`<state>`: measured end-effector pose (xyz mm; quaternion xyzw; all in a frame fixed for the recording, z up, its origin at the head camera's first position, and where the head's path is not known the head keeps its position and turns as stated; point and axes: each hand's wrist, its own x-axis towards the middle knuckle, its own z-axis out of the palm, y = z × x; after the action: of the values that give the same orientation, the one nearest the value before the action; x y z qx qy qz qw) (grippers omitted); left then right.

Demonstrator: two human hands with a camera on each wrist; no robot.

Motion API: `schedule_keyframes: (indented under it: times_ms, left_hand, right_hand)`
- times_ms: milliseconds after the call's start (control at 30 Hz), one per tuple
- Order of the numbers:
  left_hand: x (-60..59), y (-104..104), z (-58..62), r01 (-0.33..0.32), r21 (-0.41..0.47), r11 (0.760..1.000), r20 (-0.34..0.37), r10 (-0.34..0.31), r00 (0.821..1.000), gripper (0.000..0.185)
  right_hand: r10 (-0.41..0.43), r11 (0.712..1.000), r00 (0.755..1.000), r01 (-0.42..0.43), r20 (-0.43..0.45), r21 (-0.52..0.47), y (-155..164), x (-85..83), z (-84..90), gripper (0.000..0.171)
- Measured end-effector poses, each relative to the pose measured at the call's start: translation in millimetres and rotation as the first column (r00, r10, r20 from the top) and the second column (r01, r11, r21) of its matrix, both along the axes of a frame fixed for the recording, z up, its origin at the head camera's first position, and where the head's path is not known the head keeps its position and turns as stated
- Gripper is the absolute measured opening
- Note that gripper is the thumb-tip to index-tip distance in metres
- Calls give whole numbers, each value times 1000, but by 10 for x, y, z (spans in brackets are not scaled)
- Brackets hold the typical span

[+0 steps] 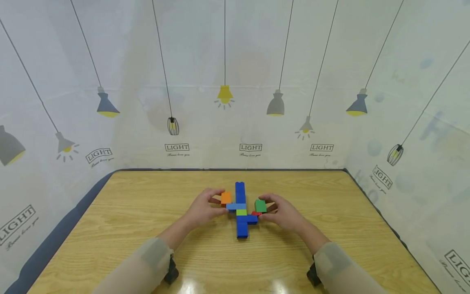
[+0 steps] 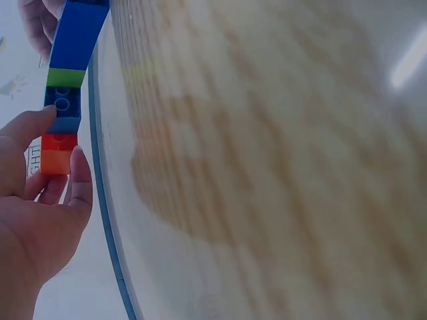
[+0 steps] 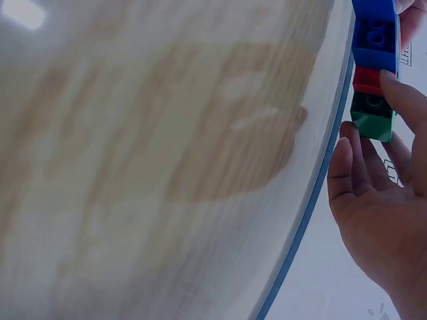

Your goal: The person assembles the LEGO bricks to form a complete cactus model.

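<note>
A brick assembly lies on the wooden table. Its spine is a long blue brick, crossed by a light blue brick and a lime brick. My left hand pinches the orange brick at the assembly's left end, seen in the left wrist view as orange brick under a red one. My right hand pinches the green brick beside the red brick. In the right wrist view its fingers curl round the green brick.
A white curtain printed with lamps closes in the table on the back and both sides. The table's dark edge runs along the back. Bare wood lies to the left, right and front of the bricks.
</note>
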<state>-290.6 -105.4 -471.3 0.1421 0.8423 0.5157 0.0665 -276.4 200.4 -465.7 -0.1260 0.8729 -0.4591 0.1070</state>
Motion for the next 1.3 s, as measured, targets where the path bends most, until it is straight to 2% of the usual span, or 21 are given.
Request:
schedule_keyframes:
  times_ms: [300,467,767,1133,1300]
  left_hand:
    - [-65,-8,-86,40,-6,999,81,-39,996,68]
    - [-76,-4,-118,51,-4,999,103,-51,993,67]
    - [-67,-13,-108,42,-23,999,97,-40,994,68]
    - [-74,-21,-122,29,-86,996,95,-20,995,69]
    - [-68,-2,-99,12,-86,996,91,-4,996,69]
  right_hand:
    - [7,999,999,-8,37,32,-29,-30,-40,56]
    - [8,999,999,-10,42,46,-43,-23,-57,54]
    - [13,1000,999,-14,52,19,-34,-29,-69,52]
    - [-13,998,999,11,49,55,-42,-57,-69,53]
    - [-34,997,998,30,48,74,-47,-81,-60,54]
